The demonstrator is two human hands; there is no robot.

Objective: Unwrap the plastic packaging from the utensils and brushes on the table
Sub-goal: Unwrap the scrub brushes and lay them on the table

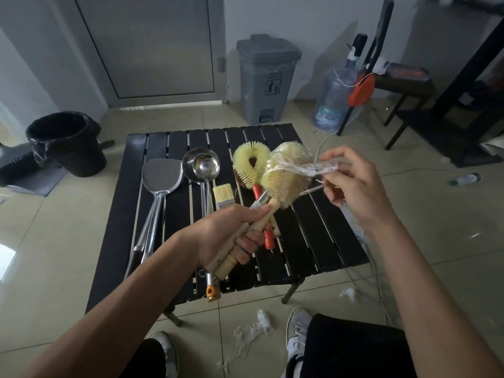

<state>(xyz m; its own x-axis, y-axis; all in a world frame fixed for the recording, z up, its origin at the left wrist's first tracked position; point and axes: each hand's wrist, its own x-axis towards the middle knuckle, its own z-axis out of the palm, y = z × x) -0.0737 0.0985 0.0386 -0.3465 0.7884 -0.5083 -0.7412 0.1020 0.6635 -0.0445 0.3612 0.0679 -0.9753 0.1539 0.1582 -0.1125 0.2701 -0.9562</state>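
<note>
My left hand (pixel 231 236) grips the wooden handle of a yellow bristle brush (pixel 286 175), holding it above the black slatted table (pixel 313 241). Clear plastic wrap (pixel 313 168) still covers the brush head and stretches to the right, where my right hand (pixel 351 184) pinches its twisted end. On the table lie a steel spatula (pixel 161 178), two nested steel ladles (pixel 203 165), a small flat pastry brush (pixel 223 196) and a second yellow brush with a red handle (pixel 249 165), all bare of wrap.
Crumpled plastic scraps (pixel 259 323) lie on the tiled floor by my shoes. A black bin (pixel 68 143) stands at the left, a grey pedal bin (pixel 267 77) behind the table, and a water jug (pixel 335 99) with cables at the right.
</note>
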